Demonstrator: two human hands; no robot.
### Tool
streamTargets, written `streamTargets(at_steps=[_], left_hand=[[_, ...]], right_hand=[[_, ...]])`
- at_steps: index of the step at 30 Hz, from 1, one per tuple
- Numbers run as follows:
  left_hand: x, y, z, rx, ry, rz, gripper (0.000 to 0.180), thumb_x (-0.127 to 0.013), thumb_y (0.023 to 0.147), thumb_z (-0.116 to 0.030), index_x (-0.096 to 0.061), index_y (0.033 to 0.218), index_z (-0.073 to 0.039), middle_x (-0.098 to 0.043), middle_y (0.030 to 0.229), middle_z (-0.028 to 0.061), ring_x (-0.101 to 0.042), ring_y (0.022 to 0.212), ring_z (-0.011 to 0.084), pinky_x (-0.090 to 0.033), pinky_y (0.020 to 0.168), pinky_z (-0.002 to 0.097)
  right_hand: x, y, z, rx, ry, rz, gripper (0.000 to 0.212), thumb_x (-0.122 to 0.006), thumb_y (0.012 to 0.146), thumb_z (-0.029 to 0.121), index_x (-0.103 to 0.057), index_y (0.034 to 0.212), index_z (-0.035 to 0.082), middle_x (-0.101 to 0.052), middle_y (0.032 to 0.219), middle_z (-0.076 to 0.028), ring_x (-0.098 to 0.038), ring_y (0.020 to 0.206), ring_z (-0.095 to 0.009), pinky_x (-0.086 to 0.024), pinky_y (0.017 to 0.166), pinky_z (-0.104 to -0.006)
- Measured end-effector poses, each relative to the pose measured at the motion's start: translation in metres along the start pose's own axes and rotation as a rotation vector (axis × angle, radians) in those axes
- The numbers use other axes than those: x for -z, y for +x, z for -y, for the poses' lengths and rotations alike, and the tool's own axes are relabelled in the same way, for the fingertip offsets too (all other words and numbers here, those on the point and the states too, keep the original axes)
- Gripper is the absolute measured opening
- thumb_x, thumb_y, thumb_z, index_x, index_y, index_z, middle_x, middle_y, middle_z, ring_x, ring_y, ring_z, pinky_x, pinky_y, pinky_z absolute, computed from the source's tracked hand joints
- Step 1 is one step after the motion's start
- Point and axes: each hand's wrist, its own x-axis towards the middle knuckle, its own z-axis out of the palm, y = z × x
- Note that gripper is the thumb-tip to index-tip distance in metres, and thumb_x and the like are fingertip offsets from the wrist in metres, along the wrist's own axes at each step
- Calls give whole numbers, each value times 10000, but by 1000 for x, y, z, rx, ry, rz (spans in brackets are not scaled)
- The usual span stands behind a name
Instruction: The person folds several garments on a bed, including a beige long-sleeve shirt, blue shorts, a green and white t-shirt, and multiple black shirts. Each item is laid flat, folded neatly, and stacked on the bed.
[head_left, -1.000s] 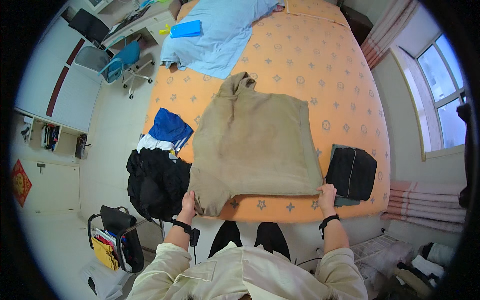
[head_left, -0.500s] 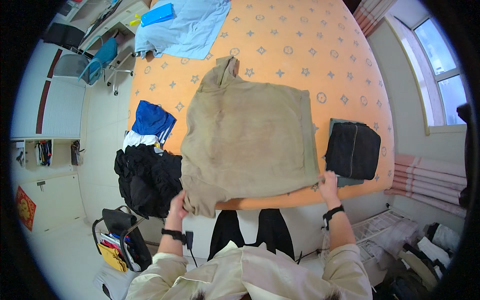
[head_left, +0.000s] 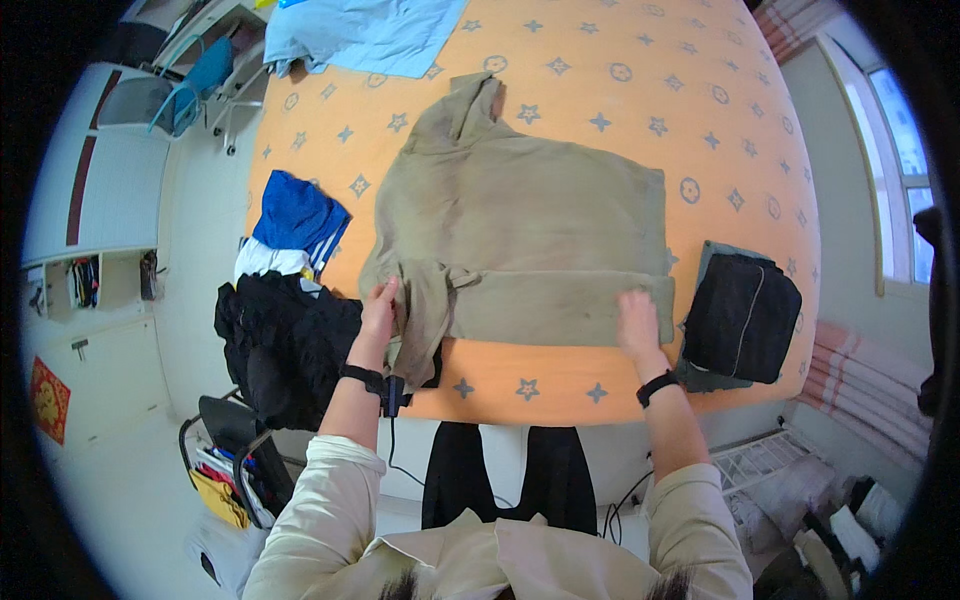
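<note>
A khaki long-sleeved top lies spread on the orange bed sheet, its near side turned over into a flat strip toward the middle. One sleeve hangs loosely down at the left of that strip. My left hand is closed on the fabric beside this sleeve. At the strip's right end, near the hem, my right hand is closed on the cloth, its fingertips partly hidden. The other sleeve points away at the far left.
To the left lie a heap of black clothes and blue shorts. Folded dark trousers are stacked on the right. A light blue cloth is at the far left of the bed. A chair with clothes stands lower left.
Both hands have moved away from me, carrying the top's near edge over onto itself. Orange sheet now shows along the bed's near edge. The view has shifted slightly.
</note>
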Motion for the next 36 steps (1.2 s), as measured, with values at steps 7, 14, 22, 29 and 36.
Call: streamTargets(at_steps=[7, 14, 22, 29, 36], left_hand=[[3, -93, 14, -444, 1010, -298, 455, -708, 838, -386, -641, 1022, 25, -644, 1062, 184, -632, 955, 321, -509, 793, 419], [-11, -150, 10, -251, 1339, -46, 364, -698, 820, -368, -666, 934, -24, -673, 952, 131, -641, 888, 329, -518, 769, 409], [-65, -164, -16, 67, -360, 623, 448, -543, 983, -432, -567, 1148, -16, -621, 1051, 72, -628, 952, 179, -539, 789, 336], [-41, -83, 21, 108, -250, 46, 600, -686, 877, -477, -485, 1189, -4, -532, 1104, 116, -558, 1015, 239, -528, 871, 440], [-39, -35, 25, 280, -222, 104, 602, -680, 837, -580, -551, 1078, -44, -612, 1053, 109, -606, 972, 250, -494, 782, 380]], right_hand=[[-25, -28, 66, 101, 158, 38, 457, -632, 763, -2, -567, 1213, 46, -539, 1238, -185, -507, 1172, -373, -416, 992, -460], [-62, -79, 197, 338, 710, 728, 713, -781, 731, 211, -471, 1346, 27, -477, 1395, -187, -426, 1320, -329, -342, 1113, -420], [-19, -83, 221, 46, 1700, 636, 625, -664, 832, 19, -377, 1386, 48, -501, 1347, -74, -509, 1227, -204, -415, 1046, -374], [-2, -41, 69, -757, 1612, 287, 687, -590, 919, 381, -316, 1470, 76, -454, 1404, -117, -489, 1245, -261, -427, 1008, -440], [-40, -46, 41, -655, 1040, -29, 775, -681, 864, 466, -373, 1401, -2, -406, 1415, -180, -426, 1287, -325, -365, 1057, -432]])
